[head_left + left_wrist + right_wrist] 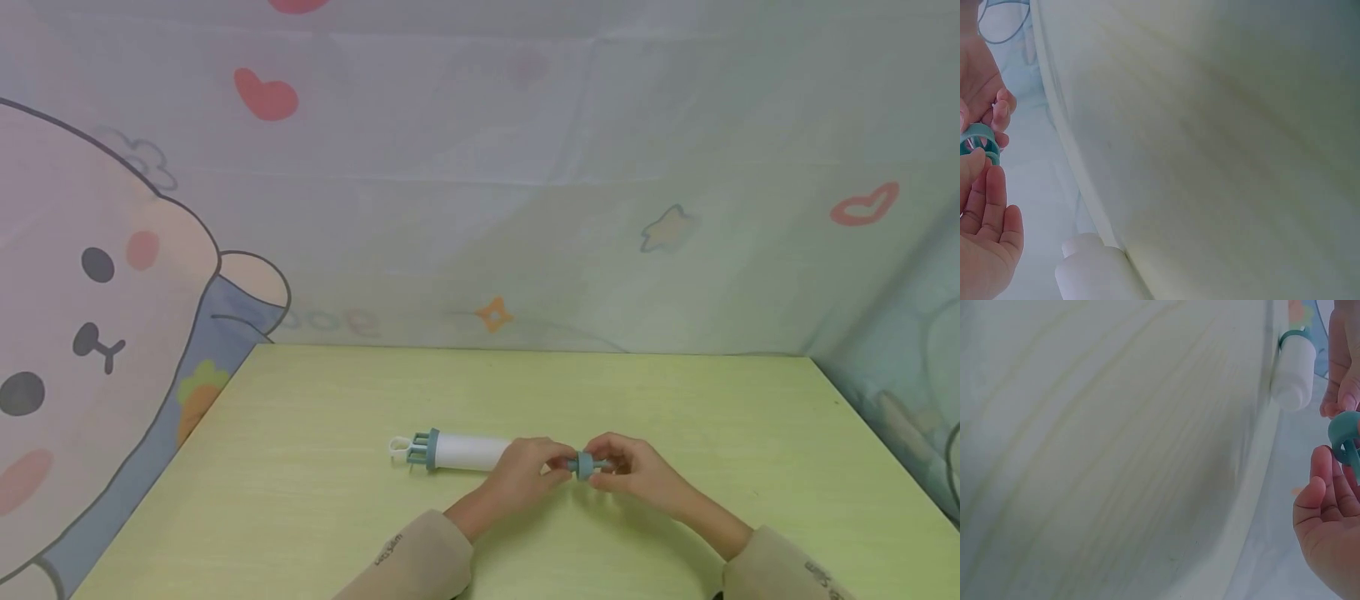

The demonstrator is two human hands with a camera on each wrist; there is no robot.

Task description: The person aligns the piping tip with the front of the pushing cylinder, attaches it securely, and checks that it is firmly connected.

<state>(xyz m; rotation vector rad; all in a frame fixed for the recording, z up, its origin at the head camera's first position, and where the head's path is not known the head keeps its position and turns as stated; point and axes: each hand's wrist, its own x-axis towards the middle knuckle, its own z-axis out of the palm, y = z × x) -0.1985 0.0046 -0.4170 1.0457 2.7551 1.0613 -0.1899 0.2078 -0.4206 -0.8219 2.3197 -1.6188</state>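
A small teal plastic part [585,466] with a round collar and a thin stem is held between both hands just above the table. My left hand [528,473] pinches one side of it with thumb and fingers, while my right hand [647,479] pinches the other, around the stem. In the left wrist view the teal part [982,130] appears as a hollow ring; in the right wrist view the same teal part [1342,430] has a domed side. Behind my left hand lies a white cylinder [471,452], its right end hidden in the head view.
At the cylinder's left end sit a teal slotted cap [422,450] and a white loop [398,450]. All lie on a pale yellow-green table [315,517]. A printed cloth [450,233] hangs along the table's back edge.
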